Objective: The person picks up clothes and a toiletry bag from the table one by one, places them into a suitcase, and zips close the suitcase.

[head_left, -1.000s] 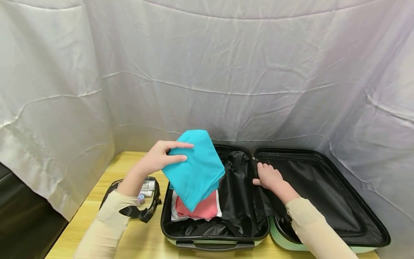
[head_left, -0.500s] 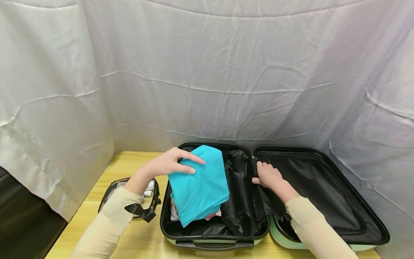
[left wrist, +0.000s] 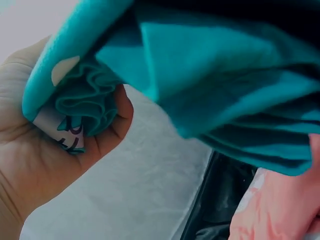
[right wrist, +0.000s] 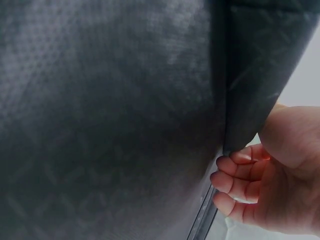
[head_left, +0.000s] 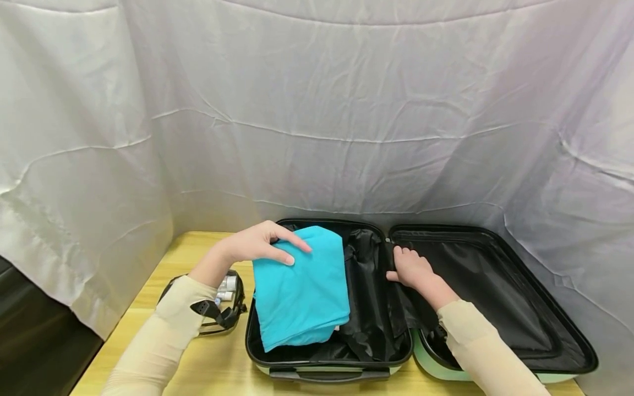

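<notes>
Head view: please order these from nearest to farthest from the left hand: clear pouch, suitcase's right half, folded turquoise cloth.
1. Folded turquoise cloth: nearest, gripped by the left hand.
2. Clear pouch: on the left, on the wood-grain table.
3. Suitcase's right half: farthest, on the right side.

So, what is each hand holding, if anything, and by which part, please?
The left hand grips folded turquoise cloth by its upper-left edge; the right hand holds a black fabric flap by its edge.
</notes>
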Motion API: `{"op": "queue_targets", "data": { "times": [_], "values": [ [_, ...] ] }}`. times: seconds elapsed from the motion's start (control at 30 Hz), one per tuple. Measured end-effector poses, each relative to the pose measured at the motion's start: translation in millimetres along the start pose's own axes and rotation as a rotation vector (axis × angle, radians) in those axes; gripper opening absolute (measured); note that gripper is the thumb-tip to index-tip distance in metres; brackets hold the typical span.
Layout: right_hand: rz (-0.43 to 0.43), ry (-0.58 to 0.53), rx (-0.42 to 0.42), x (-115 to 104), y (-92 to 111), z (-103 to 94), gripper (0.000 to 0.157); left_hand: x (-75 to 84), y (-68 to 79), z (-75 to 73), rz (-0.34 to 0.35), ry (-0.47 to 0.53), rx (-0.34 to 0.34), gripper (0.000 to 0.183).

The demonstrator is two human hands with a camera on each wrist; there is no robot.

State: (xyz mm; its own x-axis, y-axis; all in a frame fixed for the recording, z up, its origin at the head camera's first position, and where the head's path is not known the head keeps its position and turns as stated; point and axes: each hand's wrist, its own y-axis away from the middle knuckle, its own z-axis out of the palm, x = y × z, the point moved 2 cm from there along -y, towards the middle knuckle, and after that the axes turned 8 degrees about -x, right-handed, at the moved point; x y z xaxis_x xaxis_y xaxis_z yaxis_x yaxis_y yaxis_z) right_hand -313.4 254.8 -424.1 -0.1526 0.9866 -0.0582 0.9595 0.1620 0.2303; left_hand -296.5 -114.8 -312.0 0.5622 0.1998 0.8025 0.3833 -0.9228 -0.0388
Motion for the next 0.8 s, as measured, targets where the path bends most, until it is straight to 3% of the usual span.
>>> {"op": "queue_targets", "data": {
  "times": [0.2, 0.37, 0.53, 0.8],
  "values": [
    [0.001, -0.004, 0.001, 1, -2, 3.0, 0.069, -15.9, -8.9, 3.1, -0.008, -0.104, -0.074, 0.034],
    [-0.002, -0.006, 0.0, 2, -2, 6.0, 0.07, -28.6, -14.3, 4.6, -0.066, -0.219, -0.087, 0.035],
    [-0.013, -0.006, 0.016, 2, -3, 6.2, 0.068, -35.0, -18.3, 3.4, -0.118, -0.311, -0.047, 0.037],
    [-0.016, 0.005, 0.028, 4, -5, 5.1, 0.065, -46.3, -26.9, 4.4, -0.124, -0.464, 0.028, 0.041]
  ]
}}
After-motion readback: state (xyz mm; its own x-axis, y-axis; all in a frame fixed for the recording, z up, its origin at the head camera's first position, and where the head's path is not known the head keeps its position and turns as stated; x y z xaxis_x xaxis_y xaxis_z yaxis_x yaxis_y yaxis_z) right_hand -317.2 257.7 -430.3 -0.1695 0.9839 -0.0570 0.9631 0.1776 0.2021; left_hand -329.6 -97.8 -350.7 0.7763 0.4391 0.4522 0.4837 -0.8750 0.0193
